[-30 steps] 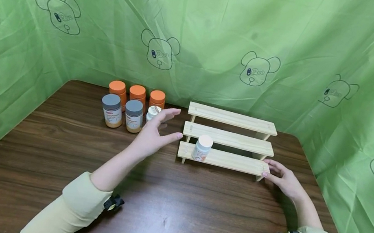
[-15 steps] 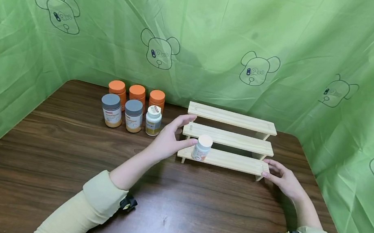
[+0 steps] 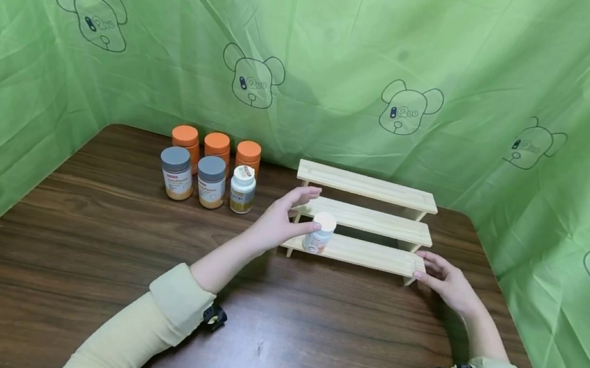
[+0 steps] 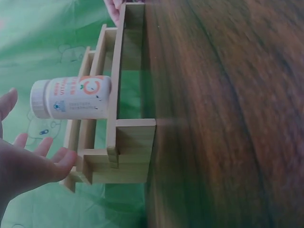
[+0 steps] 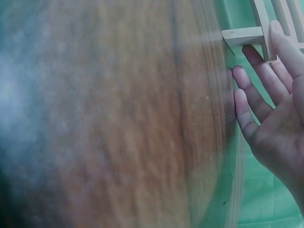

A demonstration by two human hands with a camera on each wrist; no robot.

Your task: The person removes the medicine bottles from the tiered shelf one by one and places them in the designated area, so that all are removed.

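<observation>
A white pill bottle with an orange C on its label stands upright on the lowest step of a three-step wooden rack, near its left end. My left hand is just left of the bottle, thumb and fingers spread; the left wrist view shows a gap between them and the bottle. At the rack's right end, my right hand holds the lowest board, its thumb on the board and the index finger beneath, as the right wrist view shows.
Left of the rack stand three orange-lidded bottles at the back. In front of them are two grey-lidded jars and a white-capped bottle. Green cloth hangs around the dark wooden table.
My left hand has moved right, from beside the white-capped bottle to the pill bottle on the rack. My right hand has stayed at the rack's end.
</observation>
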